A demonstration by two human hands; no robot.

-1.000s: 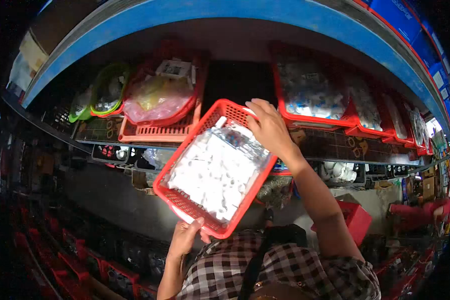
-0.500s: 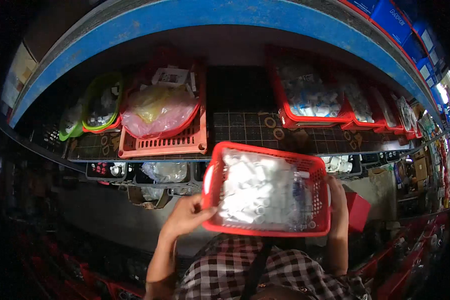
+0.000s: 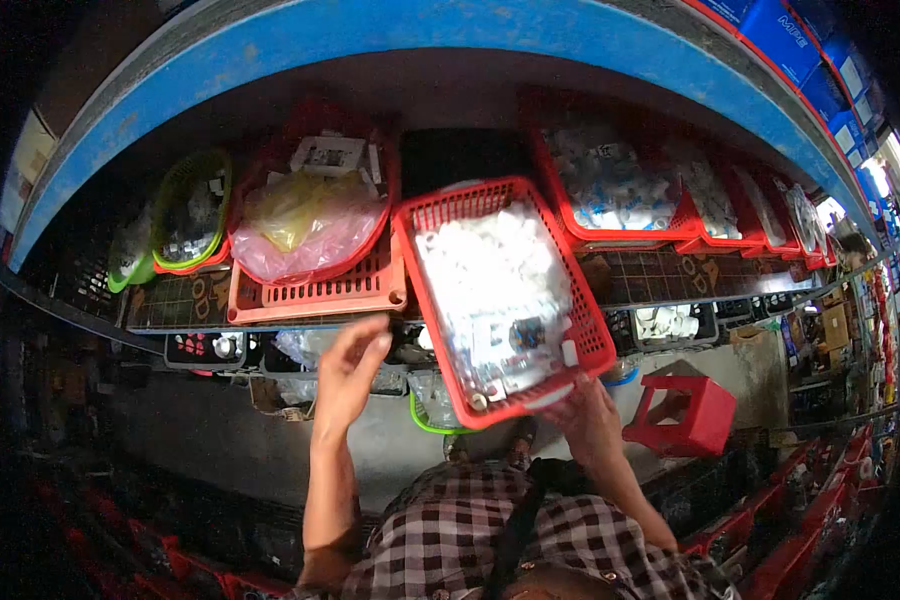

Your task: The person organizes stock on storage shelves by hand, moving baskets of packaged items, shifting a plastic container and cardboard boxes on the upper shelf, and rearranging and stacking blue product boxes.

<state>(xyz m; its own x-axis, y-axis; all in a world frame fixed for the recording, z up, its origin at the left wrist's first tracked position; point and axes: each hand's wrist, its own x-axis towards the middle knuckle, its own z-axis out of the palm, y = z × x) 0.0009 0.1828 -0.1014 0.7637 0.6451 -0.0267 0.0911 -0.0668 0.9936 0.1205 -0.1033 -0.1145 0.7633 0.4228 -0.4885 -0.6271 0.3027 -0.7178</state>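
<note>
- A red basket [image 3: 595, 340] is held at a slant in front of the shelf [image 3: 650, 275], its far end raised over the shelf's front edge; whether the shelf is touched cannot be told.
- The near end of the basket is gripped by the right hand [image 3: 585, 412], closed about the handle; the fingers are blurred and partly hidden.
- The left hand [image 3: 350, 372] is held off to the basket's left, well spread, thumb apart from fingers; nothing is grasped by it.
- The basket is filled with small white pieces [image 3: 490, 250]; toward its near end a clear bag with a dark patch [image 3: 532, 335] is seen.
- On the shelf, a salmon crate [image 3: 315, 297] is placed just left of the basket's far end; pink and yellow plastic bags [image 3: 295, 230] are piled above it.
- Farther left, a green-rimmed basket [image 3: 185, 266] is noted.
- To the right, a red-rimmed basket [image 3: 620, 236] is loaded with bagged parts; more are lined up beyond.
- Below, on the floor [image 3: 390, 465], a red stool [image 3: 708, 415] is seen, right of the right hand.
</note>
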